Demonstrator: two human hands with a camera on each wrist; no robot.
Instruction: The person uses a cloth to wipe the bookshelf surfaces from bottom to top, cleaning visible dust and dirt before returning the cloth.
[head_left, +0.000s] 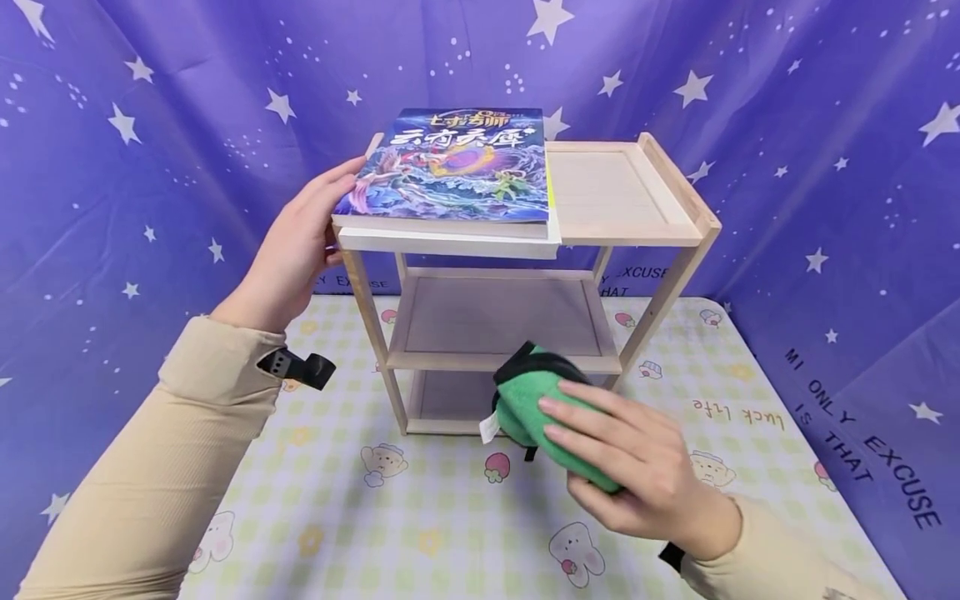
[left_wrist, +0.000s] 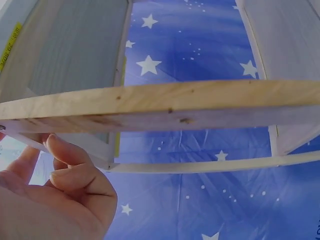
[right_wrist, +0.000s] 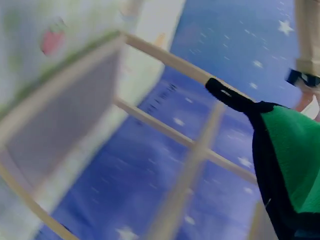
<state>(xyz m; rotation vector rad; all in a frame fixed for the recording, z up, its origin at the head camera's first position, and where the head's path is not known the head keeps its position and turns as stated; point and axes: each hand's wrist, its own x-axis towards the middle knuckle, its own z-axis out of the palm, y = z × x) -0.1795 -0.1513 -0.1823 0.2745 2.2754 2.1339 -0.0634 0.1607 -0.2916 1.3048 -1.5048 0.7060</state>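
A three-tier wooden shelf [head_left: 618, 187] stands on the table, pale and raised-sided at the top. Two books lie stacked on its top left, the upper one a colorful illustrated book [head_left: 457, 171]. My left hand [head_left: 288, 242] grips the shelf's upper left side, fingers over the edge beside the books. In the left wrist view its curled fingers [left_wrist: 75, 170] show below the wooden side rail [left_wrist: 200, 97]. My right hand [head_left: 637, 458] holds a folded green cloth [head_left: 532, 404] with black trim and a white tag, in front of the lower tiers. The cloth [right_wrist: 295, 155] fills the right wrist view's right side.
A checked tablecloth [head_left: 435, 508] with cartoon prints covers the table. Purple star-patterned curtain [head_left: 210, 150] hangs behind and along both sides. The shelf's middle tier [head_left: 495, 317] and bottom tier [head_left: 446, 396] lie below the top, between slim legs.
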